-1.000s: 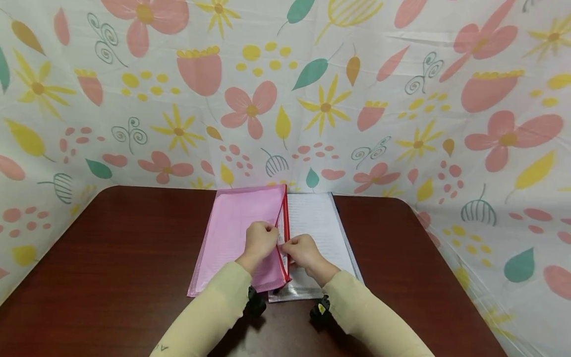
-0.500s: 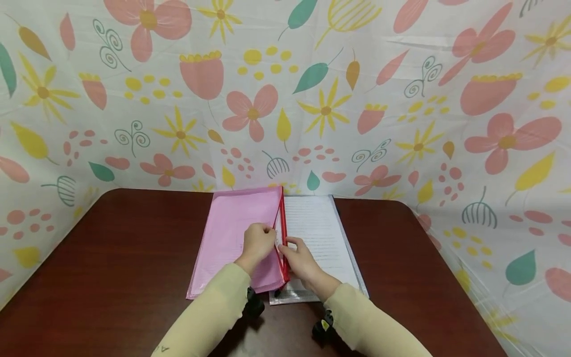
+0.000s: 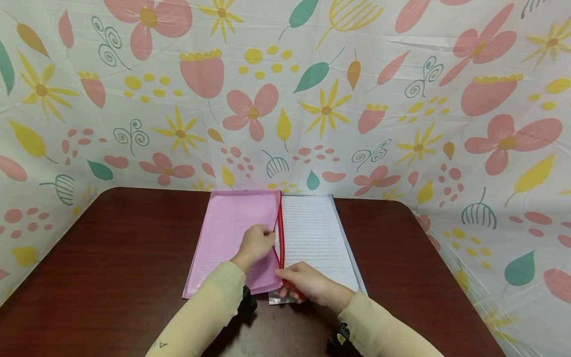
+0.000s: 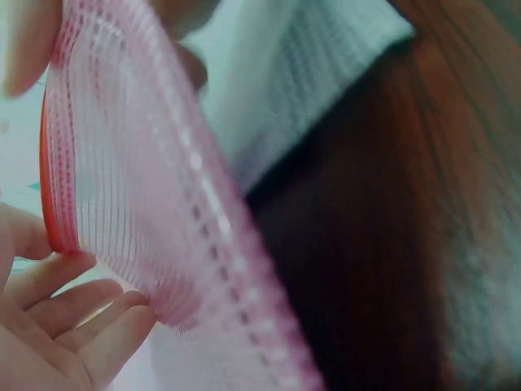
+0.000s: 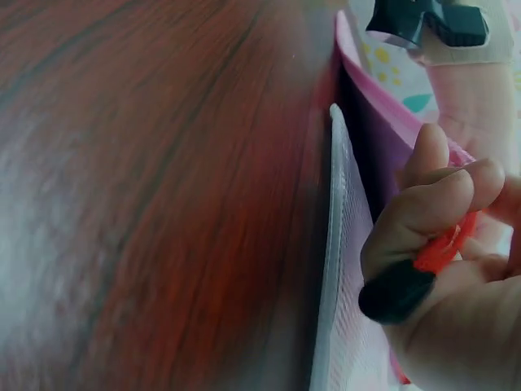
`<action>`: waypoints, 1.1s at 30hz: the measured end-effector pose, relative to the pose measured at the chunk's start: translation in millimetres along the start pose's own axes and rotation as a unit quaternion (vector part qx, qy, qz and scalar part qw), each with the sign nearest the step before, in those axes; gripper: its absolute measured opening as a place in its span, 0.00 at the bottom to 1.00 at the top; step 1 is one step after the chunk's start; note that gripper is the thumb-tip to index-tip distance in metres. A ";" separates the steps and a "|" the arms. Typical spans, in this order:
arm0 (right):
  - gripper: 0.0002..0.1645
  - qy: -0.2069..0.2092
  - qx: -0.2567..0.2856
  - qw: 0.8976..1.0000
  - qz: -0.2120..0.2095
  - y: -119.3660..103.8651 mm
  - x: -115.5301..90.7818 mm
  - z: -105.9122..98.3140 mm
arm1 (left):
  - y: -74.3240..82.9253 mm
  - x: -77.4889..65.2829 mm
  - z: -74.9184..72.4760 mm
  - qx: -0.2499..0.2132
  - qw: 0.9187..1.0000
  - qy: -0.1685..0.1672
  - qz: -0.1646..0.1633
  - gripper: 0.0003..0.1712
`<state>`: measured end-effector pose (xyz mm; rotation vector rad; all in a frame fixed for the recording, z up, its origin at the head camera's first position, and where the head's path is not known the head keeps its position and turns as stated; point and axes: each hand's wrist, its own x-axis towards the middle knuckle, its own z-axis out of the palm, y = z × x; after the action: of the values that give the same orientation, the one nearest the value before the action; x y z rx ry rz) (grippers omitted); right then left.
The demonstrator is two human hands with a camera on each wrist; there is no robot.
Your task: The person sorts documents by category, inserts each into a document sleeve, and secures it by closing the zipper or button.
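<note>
A pink mesh zipper pouch [image 3: 223, 233] lies left of centre, a red zipper running down its right edge. My left hand [image 3: 256, 243] pinches the upper layer along that edge, and the zipper gapes there; in the left wrist view, fingers [image 4: 69, 305] grip the red-trimmed mesh. At the near right corner, my right hand [image 3: 308, 283] holds the zipper's end. Seen from the right wrist, its curled fingers [image 5: 431, 195] enclose a red strip [image 5: 444, 244] with a black tip [image 5: 396, 291]. A whitish mesh pouch [image 3: 314, 228] with lined paper showing lies partly beneath.
Both pouches rest on a dark brown wooden table [image 3: 111, 258], their far edges close to a flower-printed cloth [image 3: 285, 99] hanging behind. A black wrist camera [image 3: 340, 339] sits under the right sleeve.
My right hand has moved from midway along the zipper down to the pouch's near corner and gripped its end. My left hand keeps its pinch; the pink pouch has shifted slightly left.
</note>
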<state>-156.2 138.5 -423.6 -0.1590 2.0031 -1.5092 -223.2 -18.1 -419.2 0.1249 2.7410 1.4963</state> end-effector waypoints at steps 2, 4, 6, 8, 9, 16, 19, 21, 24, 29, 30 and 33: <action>0.23 -0.005 -0.040 0.999 -0.008 1.4 -2.2 -1.7 | -3.4 -0.2 0.8 0.027 0.999 -0.031 0.010 0.14; 0.23 -0.009 -0.073 0.997 -0.014 2.6 -3.8 -4.0 | -5.8 -1.7 0.9 0.053 0.996 -0.072 0.022 0.17; 0.23 -0.010 -0.104 0.994 -0.017 3.4 -5.4 -6.6 | -7.8 -3.9 0.0 0.084 0.989 -0.115 0.045 0.22; 0.22 -0.006 -0.132 0.991 -0.022 3.9 -6.6 -9.6 | -9.1 -6.4 -1.7 0.111 0.978 -0.159 0.071 0.28; 0.22 -0.006 -0.142 0.990 -0.024 4.2 -7.0 -11.2 | -9.8 -7.7 -2.7 0.121 0.973 -0.180 0.079 0.31; 0.18 -0.026 -0.181 0.982 -0.040 2.2 -10.0 -20.0 | -13.6 -14.3 -8.5 0.177 0.943 -0.265 0.092 0.53; 0.14 -0.036 -0.191 0.980 -0.049 0.4 -11.5 -21.7 | -12.7 -16.5 -9.2 0.183 0.940 -0.276 0.083 0.63; 0.12 -0.037 -0.191 0.980 -0.052 -0.3 -12.1 -22.2 | -11.5 -17.9 -8.9 0.190 0.939 -0.275 0.081 0.67; 0.10 -0.034 -0.185 0.981 -0.050 -0.1 -12.6 -22.3 | -10.3 -19.6 -7.8 0.200 0.938 -0.271 0.083 0.69; 0.09 -0.020 -0.166 0.985 -0.038 2.9 -12.3 -21.2 | -13.2 -20.0 -4.8 0.212 0.937 -0.263 0.089 0.70; 0.08 -0.014 -0.164 0.986 -0.037 3.4 -12.2 -20.9 | -14.1 -19.7 -4.5 0.214 0.937 -0.262 0.090 0.70; 0.08 0.003 -0.163 0.986 -0.041 3.5 -11.5 -20.8 | -14.7 -19.1 -5.3 0.209 0.938 -0.264 0.089 0.70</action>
<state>-157.2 162.0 -418.9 -0.3741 2.2620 -1.2178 -205.4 -32.0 -429.2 0.6841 2.5785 0.7199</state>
